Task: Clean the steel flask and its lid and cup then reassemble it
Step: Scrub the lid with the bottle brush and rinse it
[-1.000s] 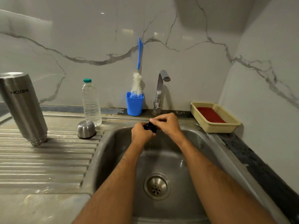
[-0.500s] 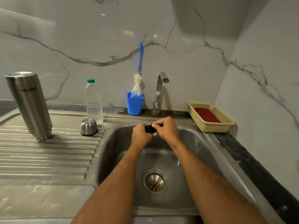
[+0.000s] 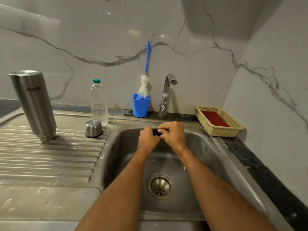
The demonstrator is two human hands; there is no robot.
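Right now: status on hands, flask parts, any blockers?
Left hand and right hand both grip the black lid over the sink. Flask inverted on drainboard, cup beside it. Nothing in the way.

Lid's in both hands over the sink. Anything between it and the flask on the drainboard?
Nothing directly in line. Both hands, left hand and right hand, hold the black lid over the sink. The steel cup and water bottle stand just beyond the straight path to the inverted flask.
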